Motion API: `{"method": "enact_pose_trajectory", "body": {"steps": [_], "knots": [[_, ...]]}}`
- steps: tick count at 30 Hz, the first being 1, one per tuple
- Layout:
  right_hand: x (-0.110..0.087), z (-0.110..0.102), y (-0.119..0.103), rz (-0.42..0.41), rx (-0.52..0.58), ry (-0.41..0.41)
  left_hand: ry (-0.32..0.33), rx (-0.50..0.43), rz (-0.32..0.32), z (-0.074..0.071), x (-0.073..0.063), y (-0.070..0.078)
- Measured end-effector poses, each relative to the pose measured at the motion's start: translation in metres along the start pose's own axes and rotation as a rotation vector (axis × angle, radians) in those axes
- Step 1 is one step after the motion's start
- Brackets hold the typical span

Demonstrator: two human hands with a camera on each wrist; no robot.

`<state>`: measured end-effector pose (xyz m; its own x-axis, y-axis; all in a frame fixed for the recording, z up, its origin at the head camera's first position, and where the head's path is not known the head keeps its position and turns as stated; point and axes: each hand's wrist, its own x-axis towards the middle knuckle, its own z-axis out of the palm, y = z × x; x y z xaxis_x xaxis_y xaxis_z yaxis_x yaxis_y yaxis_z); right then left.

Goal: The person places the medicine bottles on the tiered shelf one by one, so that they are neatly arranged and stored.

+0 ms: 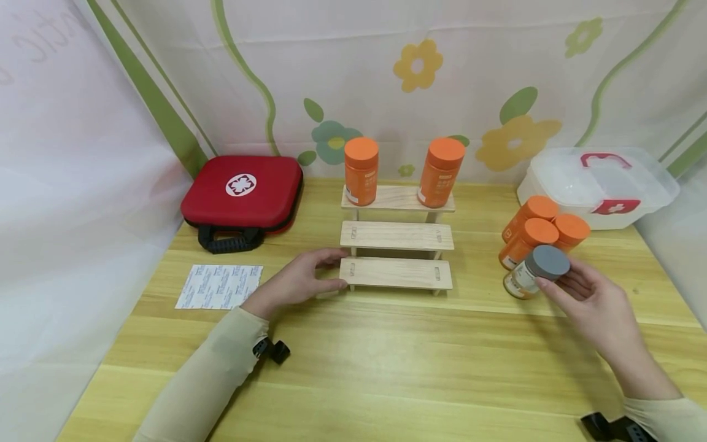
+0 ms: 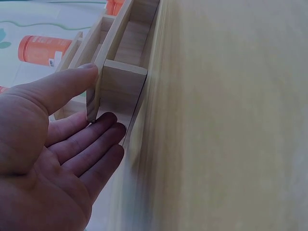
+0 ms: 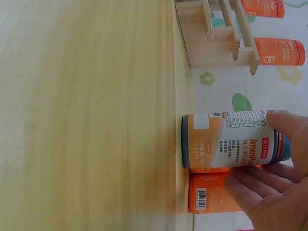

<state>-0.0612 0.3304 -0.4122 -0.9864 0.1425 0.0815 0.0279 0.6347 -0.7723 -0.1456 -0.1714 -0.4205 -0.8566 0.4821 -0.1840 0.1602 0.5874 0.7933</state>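
Observation:
My right hand (image 1: 599, 307) holds a grey-lidded supplement bottle (image 1: 521, 282) between thumb and fingers, at the front of a cluster of orange bottles (image 1: 519, 242). In the right wrist view the label of this supplement bottle (image 3: 236, 139) shows, with the thumb near the lid end. At the left end of a three-step wooden shelf (image 1: 394, 272) is my left hand (image 1: 298, 279), its thumb at the lowest step. The left wrist view shows that hand's fingers (image 2: 91, 149) extended beside the shelf's side panel (image 2: 120, 89). Two orange bottles (image 1: 361, 178) stand apart on the top step.
A red first-aid case (image 1: 237, 193) lies at the back left, its black handle toward me. In front of it is a white printed sheet (image 1: 221, 286). A translucent lidded box (image 1: 602, 184) stands at the back right, behind the orange cluster. A flowered curtain (image 1: 342, 73) backs the table.

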Motion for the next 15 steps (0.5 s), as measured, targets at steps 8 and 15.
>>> {"method": "enact_pose_trajectory", "body": {"steps": [8,15], "knots": [[-0.0003,-0.0005,0.0017,0.011,-0.015,0.001,-0.001,-0.011,0.001,0.0,-0.0002,0.0001],[-0.0021,-0.0013,0.0027,0.018,0.009,0.02,-0.003,-0.009,0.02,-0.0001,-0.0012,-0.0005]]}}
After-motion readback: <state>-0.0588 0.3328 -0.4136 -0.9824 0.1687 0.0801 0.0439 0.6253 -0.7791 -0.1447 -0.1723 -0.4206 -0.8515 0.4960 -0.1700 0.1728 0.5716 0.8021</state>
